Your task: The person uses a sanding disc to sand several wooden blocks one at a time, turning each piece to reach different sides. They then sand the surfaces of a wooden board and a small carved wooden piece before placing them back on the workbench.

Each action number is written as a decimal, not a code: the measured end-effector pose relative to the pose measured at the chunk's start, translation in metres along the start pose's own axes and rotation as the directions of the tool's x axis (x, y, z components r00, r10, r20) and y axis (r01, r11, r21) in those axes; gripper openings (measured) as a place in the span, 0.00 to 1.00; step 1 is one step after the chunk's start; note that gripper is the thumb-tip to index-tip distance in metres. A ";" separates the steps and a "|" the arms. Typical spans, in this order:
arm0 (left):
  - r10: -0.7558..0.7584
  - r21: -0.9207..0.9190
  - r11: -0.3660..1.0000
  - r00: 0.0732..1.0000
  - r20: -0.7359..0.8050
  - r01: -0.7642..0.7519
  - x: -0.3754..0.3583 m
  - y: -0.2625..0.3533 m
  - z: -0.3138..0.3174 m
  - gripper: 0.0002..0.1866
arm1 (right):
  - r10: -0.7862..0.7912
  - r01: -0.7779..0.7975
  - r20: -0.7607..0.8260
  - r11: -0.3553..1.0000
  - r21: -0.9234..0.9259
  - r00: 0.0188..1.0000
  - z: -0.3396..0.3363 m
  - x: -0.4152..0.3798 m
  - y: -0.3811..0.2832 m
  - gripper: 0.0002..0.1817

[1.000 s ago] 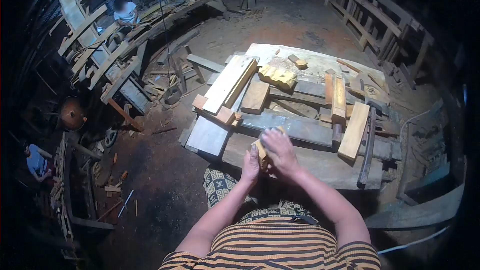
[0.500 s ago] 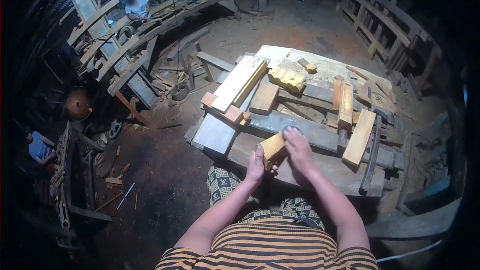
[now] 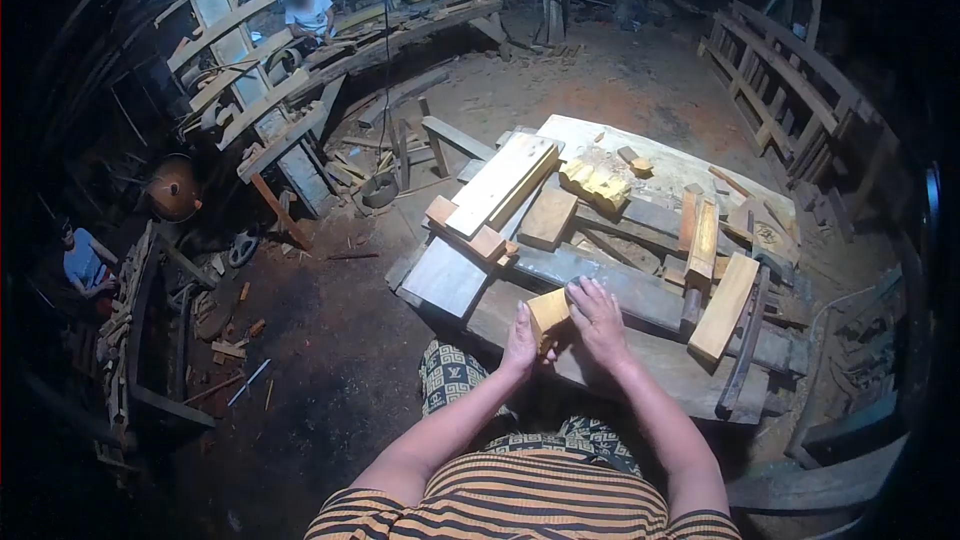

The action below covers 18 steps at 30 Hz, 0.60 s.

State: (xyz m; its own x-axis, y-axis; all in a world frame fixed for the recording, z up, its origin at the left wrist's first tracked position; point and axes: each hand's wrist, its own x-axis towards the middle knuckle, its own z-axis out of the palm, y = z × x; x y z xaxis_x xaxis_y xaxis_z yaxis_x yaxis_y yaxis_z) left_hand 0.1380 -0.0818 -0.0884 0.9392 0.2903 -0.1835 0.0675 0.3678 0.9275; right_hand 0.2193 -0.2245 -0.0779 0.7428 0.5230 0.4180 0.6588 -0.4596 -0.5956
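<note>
A short yellowish wooden block (image 3: 549,311) is held over the near edge of the workbench (image 3: 640,365). My left hand (image 3: 521,342) is closed around its left end, thumb up along the side and fingertips curling beneath. Over the right end lies my right hand (image 3: 598,322), palm down, its fingers close together and bent over the wood. Whatever may be under that palm is hidden. Just beyond the hands runs a dark plank (image 3: 640,290) on the bench.
On the bench lie a pale board (image 3: 503,180), a rough yellow chunk (image 3: 595,185), a brown block (image 3: 548,217), a long yellow block (image 3: 724,308) and a dark curved bar (image 3: 746,350). Wooden frames (image 3: 780,80) stand at right. Two people (image 3: 309,15) sit at left among timber.
The view has tilted, so the bench appears lower and slightly right. My right hand has slid a little over the block's end. Both hands stay on the block.
</note>
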 end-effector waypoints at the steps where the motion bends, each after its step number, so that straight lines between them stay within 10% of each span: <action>1: -0.035 -0.025 0.999 0.999 0.014 0.035 0.001 -0.003 -0.004 0.38 | 0.019 -0.019 -0.002 0.999 -0.043 1.000 0.002 -0.004 -0.006 0.22; 7: 0.302 0.099 0.952 0.940 -0.158 -0.290 0.002 -0.018 0.004 0.33 | -0.332 0.314 0.089 0.933 0.174 0.939 0.000 -0.011 -0.044 0.24; 9: 0.563 0.562 0.723 0.814 -0.143 -0.401 0.018 -0.036 -0.007 0.34 | -0.253 0.233 0.119 0.959 0.160 0.960 0.006 0.010 -0.035 0.24; 13: 0.116 0.090 0.990 0.988 -0.100 -0.108 0.008 -0.018 -0.001 0.34 | 0.043 -0.048 0.066 0.996 0.074 0.997 0.011 0.035 0.005 0.24; 18: 0.065 0.080 0.995 0.997 -0.047 -0.061 0.008 -0.019 -0.003 0.34 | -0.033 0.033 0.005 0.996 0.082 0.999 0.008 -0.004 -0.018 0.23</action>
State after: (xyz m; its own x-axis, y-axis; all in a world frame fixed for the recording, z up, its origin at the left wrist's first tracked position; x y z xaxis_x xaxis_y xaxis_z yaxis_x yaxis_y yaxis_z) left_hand 0.1432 -0.0834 -0.1087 0.9249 0.3544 -0.1377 0.0367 0.2774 0.9601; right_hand 0.2039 -0.2124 -0.0743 0.7199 0.5418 0.4339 0.6706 -0.3817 -0.6361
